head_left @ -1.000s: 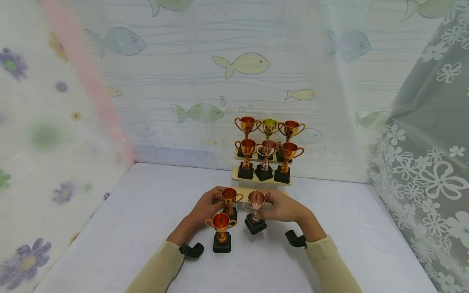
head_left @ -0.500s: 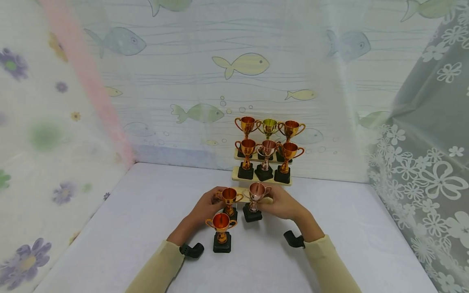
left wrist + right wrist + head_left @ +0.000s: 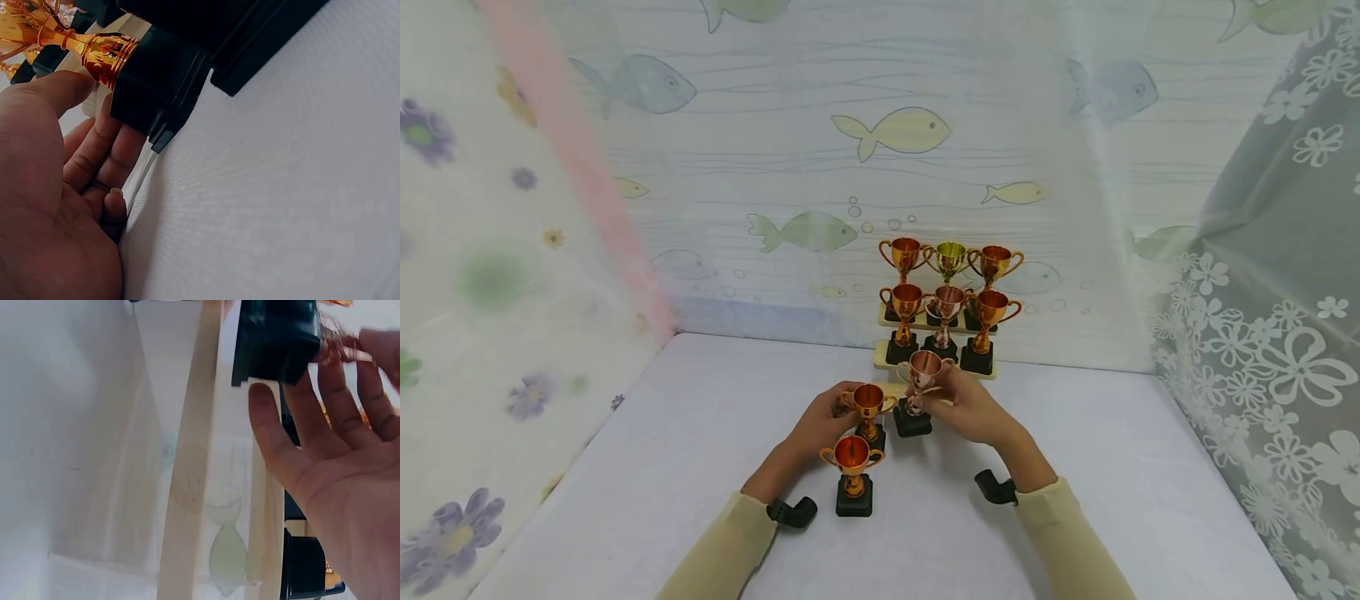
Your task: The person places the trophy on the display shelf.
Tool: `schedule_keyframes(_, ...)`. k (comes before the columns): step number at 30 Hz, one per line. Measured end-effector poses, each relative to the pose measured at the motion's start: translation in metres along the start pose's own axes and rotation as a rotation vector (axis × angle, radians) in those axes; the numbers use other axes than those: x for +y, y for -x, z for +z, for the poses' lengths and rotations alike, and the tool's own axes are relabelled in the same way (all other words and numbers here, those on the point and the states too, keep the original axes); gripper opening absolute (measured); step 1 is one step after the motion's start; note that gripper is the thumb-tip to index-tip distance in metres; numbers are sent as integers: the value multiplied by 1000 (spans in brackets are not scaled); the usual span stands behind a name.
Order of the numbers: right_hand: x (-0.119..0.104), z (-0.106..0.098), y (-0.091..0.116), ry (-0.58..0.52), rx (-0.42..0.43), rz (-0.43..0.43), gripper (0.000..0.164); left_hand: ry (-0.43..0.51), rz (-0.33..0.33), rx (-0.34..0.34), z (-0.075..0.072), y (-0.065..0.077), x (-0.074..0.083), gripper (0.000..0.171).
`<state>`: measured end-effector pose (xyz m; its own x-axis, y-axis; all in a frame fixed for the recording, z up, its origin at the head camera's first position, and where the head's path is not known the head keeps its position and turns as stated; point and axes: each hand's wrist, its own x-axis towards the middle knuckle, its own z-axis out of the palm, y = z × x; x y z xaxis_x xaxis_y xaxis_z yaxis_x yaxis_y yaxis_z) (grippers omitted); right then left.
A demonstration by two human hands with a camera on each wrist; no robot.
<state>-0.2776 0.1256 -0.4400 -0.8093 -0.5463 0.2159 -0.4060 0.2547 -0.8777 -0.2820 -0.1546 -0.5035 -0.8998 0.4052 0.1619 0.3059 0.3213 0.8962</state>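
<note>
My right hand [image 3: 973, 408] holds a small rose-gold trophy cup [image 3: 925, 367] by its stem, its black base above the lowest step of a wooden tiered stand [image 3: 187, 481]. In the right wrist view the base [image 3: 278, 340] is at the top, beside the fingertips. My left hand [image 3: 820, 425] grips an orange-gold trophy cup [image 3: 868, 400] in front of the stand; the left wrist view has the thumb at its stem [image 3: 109, 56] and fingers against its black base [image 3: 156, 81]. Another orange-gold trophy cup [image 3: 852, 457] stands upright just in front.
Several trophies stand on the two upper steps, among them an orange one [image 3: 992, 307], a rose-gold one [image 3: 947, 304] and a yellow-gold one [image 3: 951, 258]. A white cloth [image 3: 715, 400] covers the table. Printed curtains [image 3: 760, 150] hang behind and at the sides.
My right hand has moved the rose-gold trophy away from me and slightly left, up to the lowest step, and it has become more upright. The left hand has stayed put.
</note>
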Motion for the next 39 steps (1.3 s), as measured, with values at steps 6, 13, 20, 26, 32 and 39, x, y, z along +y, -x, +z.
schedule_keyframes(6, -14, 6, -3, -23, 41, -24, 27, -9, -4, 1, 0, 0, 1, 40)
schedule_keyframes(13, -3, 11, -10, 15, 90, -58, 24, 8, -10, 5, 0, -1, 1, 39)
schedule_keyframes(20, 12, 15, -14, 64, 126, -32, 22, 25, -17, 17, 1, -1, -2, 39)
schedule_keyframes(26, 13, 19, -16, 37, 127, -77, 22, 15, -11, 14, 2, 0, -1, 40)
schedule_keyframes(32, 5, 20, -15, 31, 124, -53, 25, 6, -23, 8, 1, 1, 2, 42)
schedule_keyframes(39, -24, 19, -9, 27, 91, -52, 21, 15, -24, 1, 0, 1, 2, 41)
